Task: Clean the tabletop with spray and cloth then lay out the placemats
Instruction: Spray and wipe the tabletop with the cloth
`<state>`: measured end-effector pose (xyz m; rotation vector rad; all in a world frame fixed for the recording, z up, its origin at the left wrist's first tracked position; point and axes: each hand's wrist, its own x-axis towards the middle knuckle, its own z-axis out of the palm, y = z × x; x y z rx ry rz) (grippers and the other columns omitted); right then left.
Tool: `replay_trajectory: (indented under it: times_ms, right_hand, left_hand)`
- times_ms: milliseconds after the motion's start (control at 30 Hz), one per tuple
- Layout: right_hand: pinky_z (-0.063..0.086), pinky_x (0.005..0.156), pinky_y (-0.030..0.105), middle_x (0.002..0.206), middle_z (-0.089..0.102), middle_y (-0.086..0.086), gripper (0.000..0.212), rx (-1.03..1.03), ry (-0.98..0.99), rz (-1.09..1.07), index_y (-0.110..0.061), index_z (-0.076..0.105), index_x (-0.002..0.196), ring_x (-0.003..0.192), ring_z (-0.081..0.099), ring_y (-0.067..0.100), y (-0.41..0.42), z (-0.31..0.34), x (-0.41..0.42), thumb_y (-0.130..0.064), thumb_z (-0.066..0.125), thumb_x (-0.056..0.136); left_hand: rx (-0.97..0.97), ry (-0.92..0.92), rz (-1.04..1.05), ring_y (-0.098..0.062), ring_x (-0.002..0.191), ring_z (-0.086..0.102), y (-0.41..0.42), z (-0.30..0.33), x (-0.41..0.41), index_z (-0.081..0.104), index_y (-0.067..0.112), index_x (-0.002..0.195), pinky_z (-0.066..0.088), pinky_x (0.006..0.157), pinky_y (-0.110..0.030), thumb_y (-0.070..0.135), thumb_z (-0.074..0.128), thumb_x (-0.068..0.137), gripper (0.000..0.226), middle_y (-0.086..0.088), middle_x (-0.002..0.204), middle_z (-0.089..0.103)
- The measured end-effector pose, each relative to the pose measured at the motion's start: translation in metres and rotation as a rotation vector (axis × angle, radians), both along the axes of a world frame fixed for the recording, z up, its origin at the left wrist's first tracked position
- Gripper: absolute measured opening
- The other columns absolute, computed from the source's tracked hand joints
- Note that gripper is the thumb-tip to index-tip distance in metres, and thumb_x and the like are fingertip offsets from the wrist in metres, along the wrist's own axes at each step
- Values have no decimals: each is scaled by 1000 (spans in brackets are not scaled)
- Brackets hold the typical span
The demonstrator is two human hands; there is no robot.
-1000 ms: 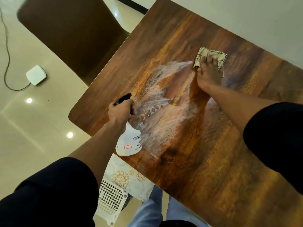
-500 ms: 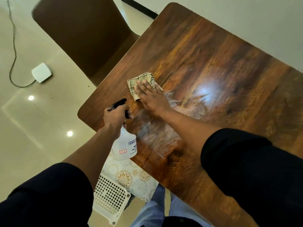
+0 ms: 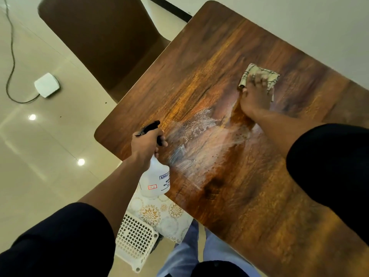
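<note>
Two hands working: left hand (image 3: 146, 143) grips the spray bottle (image 3: 157, 180), right hand (image 3: 254, 98), flat on the cloth (image 3: 248, 73), has swept back across the bench (image 3: 259, 196), wiping unfinished.

I see left hand (image 3: 146, 143) gripping spray bottle (image 3: 156, 179) at table (image 3: 259, 206) edge, centre-left. Right hand (image 3: 254, 96) flat on cloth (image 3: 268, 76), upper right. Wet streaks (image 3: 199, 140) between them. Patterned placemat (image 3: 159, 214), white basket (image 3: 135, 238) lower centre, beside table edge.
</note>
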<state>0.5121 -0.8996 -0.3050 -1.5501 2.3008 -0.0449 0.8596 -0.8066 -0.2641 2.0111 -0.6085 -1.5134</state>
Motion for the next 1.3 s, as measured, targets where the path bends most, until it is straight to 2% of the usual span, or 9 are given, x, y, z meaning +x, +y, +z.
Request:
replay_trajectory:
  times_ms: [133,267,367,467,600,867,1067,1167,1300]
  right_hand:
    - [19,127,60,175,13,4,63,-79,0,229,-26,22,165,161,8,30,35,-4,93,-23,46,107]
    - [13,128,56,174,16,4,56,-56,-83,661,-23,24,165,162,8,27,88,-8,184,-33,30,110]
    - [3,128,51,175,11,-1,64,-43,-82,866,-27,21,167,162,6,22,122,-16,208,-34,17,104]
    - [-3,128,46,175,-5,-5,64,-30,-69,872,-30,6,168,162,-6,18,116,-13,191,-25,29,109]
    - [-6,129,49,174,-10,0,65,-14,-70,527,-28,-3,167,161,-11,24,104,-3,126,-34,31,112]
    - [-2,129,56,175,-4,1,64,25,-54,149,-26,9,168,162,-8,25,126,-1,86,-44,34,111]
    - [15,128,58,176,5,3,66,38,-68,646,-27,15,166,162,-2,28,169,-3,182,-47,34,106]
    - [5,130,52,176,8,2,66,5,-94,934,-24,15,167,162,0,24,215,-12,208,-42,35,106]
    - [-5,130,45,175,1,-4,67,-56,-84,1010,-30,11,168,161,-5,18,222,-19,181,-34,43,109]
  left_hand:
    - [-14,-11,6,-6,37,51,7,-1,4,62,-9,133,40,38,-20,21,74,94,51,-11,76,75]
    - [-7,-35,39,-9,40,44,20,6,7,76,0,94,39,40,-20,19,71,94,20,-11,74,75]
    - [-4,-53,50,-9,40,44,32,6,12,75,3,83,39,42,-22,20,70,95,21,-11,72,75]
    - [11,-56,36,-8,40,44,47,7,16,75,4,81,39,41,-21,21,70,95,23,-10,71,75]
    - [6,-36,-7,-9,39,46,62,6,14,75,2,87,39,42,-23,20,72,95,20,-12,72,73]
    - [-18,21,-31,-11,41,49,97,5,2,75,6,80,39,43,-23,16,70,97,20,-8,66,72]
    - [1,13,-69,-13,38,47,120,4,13,74,3,79,37,41,-25,15,72,96,21,-14,69,70]
    - [-26,22,-57,-18,43,50,127,6,22,73,1,81,36,43,-26,12,70,95,18,-19,70,69]
    - [-23,0,-65,-16,40,47,131,8,34,73,4,82,37,39,-22,11,69,97,17,-17,67,69]
